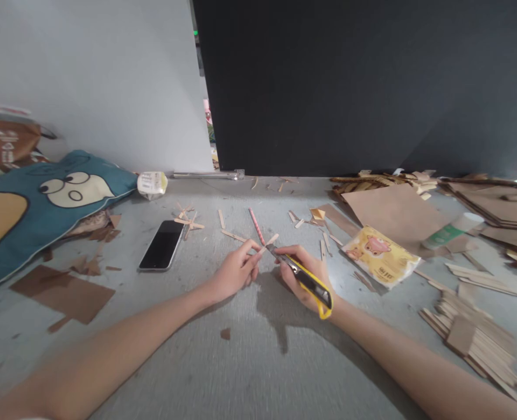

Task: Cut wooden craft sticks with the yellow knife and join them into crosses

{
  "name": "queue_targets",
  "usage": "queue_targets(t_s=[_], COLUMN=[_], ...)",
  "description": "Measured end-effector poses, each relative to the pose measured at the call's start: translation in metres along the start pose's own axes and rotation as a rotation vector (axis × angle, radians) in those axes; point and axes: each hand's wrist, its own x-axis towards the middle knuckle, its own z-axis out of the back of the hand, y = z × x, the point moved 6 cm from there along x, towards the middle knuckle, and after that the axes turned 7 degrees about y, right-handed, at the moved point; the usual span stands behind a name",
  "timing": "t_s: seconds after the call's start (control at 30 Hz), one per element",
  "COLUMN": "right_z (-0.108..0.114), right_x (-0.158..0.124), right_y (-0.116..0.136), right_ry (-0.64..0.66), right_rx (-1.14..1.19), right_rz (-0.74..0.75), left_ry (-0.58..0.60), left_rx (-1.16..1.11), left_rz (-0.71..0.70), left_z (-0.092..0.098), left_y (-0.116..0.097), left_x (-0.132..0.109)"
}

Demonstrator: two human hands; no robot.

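By the grey desk's (175, 361) left edge lies a blue cartoon-printed fabric cushion (51, 227), then a black-screened rectangular phone (160, 246). Mid-desk, your left hand (236, 269) pinches a thin pale wooden stick (273, 239) in closed fingertips; your right hand (315, 265) curls firmly round a yellow-and-black box cutter (311, 282), blade at the stick. Flat wooden strips (488, 350) pile near the right edge.

Gap between phone (161, 247) and left hand (236, 269)

Bare forearms (153, 332) angled inward, left hand (238, 269) pinching, right hand (314, 265) curled in a grip
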Motion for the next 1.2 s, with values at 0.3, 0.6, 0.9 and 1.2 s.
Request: queue_targets(t_s=[0.3, 0.6, 0.9, 1.2], right_z=[-0.0026, -0.0013, -0.0028, -0.0022], right_x=[-0.0009, -0.0014, -0.0008, 0.0010], right_y=[-0.0067, -0.0057, -0.0079, -0.0107], right_ry=[0.018, 0.017, 0.023, -0.016], right_rx=[0.104, 0.089, 0.093, 0.052], right_rz=[-0.071, -0.050, -0.068, -0.055], left_ry=[-0.016, -0.014, 0.005, 0.016], left_rx=[0.045, 0.048, 0.038, 0.054], left_rz=[0.008, 0.011, 0.008, 0.026], left_z=[-0.0016, -0.0013, -0.0024, -0.0034], left_y=[-0.0048, -0.0049, -0.0058, -0.0023], left_x=[-0.0019, -0.0026, -0.0031, -0.0033])
